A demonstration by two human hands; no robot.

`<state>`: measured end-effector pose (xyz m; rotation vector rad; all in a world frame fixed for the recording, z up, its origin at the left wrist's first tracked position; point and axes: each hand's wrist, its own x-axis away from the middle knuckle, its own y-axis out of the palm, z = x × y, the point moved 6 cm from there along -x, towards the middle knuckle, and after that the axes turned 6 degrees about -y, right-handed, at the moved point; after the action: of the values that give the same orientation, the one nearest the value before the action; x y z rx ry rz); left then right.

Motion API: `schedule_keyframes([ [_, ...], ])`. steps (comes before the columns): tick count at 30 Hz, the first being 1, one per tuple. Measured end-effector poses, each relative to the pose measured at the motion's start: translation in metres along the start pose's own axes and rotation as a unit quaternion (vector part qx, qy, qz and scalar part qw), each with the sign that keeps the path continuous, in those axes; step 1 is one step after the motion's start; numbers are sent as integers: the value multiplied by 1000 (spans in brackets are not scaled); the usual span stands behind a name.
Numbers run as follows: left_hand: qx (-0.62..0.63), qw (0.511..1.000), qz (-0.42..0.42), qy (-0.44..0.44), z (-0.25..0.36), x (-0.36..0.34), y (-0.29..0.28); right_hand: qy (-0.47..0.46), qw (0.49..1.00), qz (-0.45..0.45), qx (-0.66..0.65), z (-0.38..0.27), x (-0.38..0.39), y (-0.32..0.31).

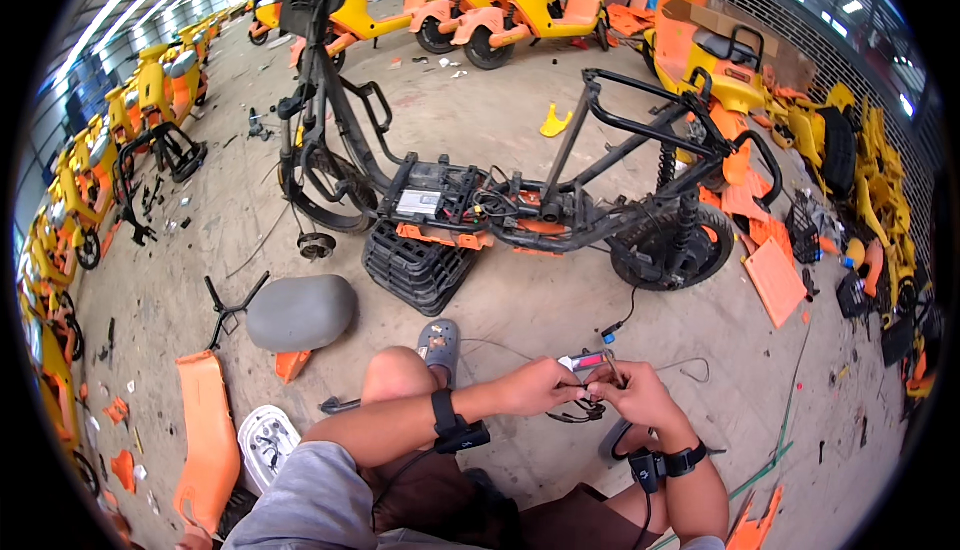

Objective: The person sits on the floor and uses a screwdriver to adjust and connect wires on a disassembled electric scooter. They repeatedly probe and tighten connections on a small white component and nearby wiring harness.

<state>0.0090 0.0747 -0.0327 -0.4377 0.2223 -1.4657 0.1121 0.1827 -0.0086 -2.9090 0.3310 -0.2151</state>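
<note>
My left hand (540, 386) and my right hand (632, 393) meet in front of my knees, both pinching a small bundle of black wires (578, 412) with a small red and white connector part (588, 361) at its top. A thin black cable (622, 322) runs from near my hands up toward the stripped scooter frame (520, 205), which stands on a black plastic crate (415, 268). Each wrist carries a black strap with a small device. I sit low, my knee (397, 375) raised beside my left arm.
A grey scooter seat (300, 312) lies at left, with an orange panel (208, 435) and a white part (265, 440) near my left side. Orange panels (775, 280) and black parts are piled at right. Yellow and orange scooters (520, 0) line the far end and left wall.
</note>
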Motion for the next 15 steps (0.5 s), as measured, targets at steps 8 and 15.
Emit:
schedule_keyframes([
  [8,6,1000,8,-4,10,12,-12,28,1000,3,-14,2,-5,6],
  [15,-11,995,70,63,4,1,-8,-12,999,33,20,20,-7,0],
])
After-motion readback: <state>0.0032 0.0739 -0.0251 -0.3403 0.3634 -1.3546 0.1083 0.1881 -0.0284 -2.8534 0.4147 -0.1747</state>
